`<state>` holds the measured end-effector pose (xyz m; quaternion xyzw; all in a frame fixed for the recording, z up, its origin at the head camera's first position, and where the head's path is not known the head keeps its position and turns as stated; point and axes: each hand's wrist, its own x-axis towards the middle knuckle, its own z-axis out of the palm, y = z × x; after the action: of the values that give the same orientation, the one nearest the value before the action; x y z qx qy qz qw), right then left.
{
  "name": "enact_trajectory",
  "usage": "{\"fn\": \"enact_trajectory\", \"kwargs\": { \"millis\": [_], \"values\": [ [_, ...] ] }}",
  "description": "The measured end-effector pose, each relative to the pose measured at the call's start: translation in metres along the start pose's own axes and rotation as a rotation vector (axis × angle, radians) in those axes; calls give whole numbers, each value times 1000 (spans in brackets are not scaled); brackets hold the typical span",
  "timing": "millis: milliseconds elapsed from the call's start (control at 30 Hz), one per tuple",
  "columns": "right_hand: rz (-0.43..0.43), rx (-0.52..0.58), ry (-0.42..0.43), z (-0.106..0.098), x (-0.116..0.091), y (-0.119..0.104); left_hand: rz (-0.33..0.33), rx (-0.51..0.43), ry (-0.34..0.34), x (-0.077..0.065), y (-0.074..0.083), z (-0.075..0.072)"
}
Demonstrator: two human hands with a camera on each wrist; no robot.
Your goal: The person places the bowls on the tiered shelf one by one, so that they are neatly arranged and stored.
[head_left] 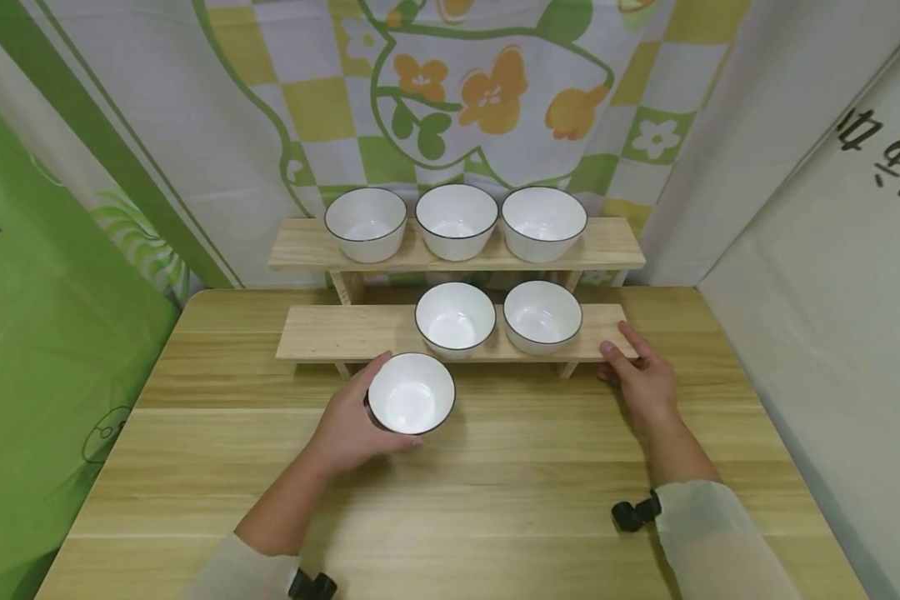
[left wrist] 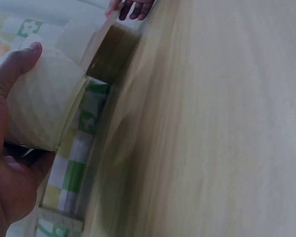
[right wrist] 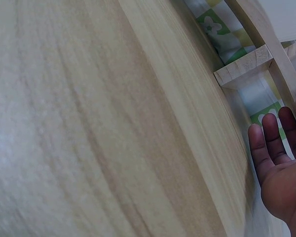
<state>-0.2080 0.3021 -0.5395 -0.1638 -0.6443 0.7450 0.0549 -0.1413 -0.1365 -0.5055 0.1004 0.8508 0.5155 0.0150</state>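
My left hand (head_left: 352, 425) grips a white bowl (head_left: 412, 393) with a dark rim, held up in front of the wooden shelf's lower step. In the left wrist view, the thumb and fingers wrap the ribbed outside of this bowl (left wrist: 44, 94). My right hand (head_left: 645, 383) holds the right end of the lower shelf board (head_left: 345, 333). Thumb and index finger are at the board's corner, while the other fingers (right wrist: 270, 131) extend beneath it. Two like bowls, one in the middle (head_left: 456, 318) and one to its right (head_left: 543, 315), stand on that board.
On the upper board (head_left: 615, 242) stand three more white bowls, at left (head_left: 366, 225), centre (head_left: 457, 222) and right (head_left: 544, 223). The shelf rests at the back of a wood-grain table (head_left: 510, 500), before a patterned curtain (head_left: 322, 108). A green cloth (head_left: 52, 292) hangs at left.
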Motion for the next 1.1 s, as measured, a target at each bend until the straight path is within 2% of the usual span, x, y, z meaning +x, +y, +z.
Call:
{"fn": "enact_trajectory", "kwargs": {
  "millis": [200, 500, 667, 933, 1100],
  "values": [
    [6, 22, 2, 0, -1, 1, -38, -3, 39, -1, 1, -22],
    [0, 23, 3, -1, -3, -1, 6, 8, 96, 6, 4, -50],
    [-2, 27, 6, -1, -4, -2, 16, -12, 125, 12, 3, -56],
    [-23, -8, 1, -1, -2, -1, -35, -19, 164, 23, -1, -60],
    [-29, 26, -3, 1, -2, 1, -41, -22, 193, 31, -4, -61]
  ]
}}
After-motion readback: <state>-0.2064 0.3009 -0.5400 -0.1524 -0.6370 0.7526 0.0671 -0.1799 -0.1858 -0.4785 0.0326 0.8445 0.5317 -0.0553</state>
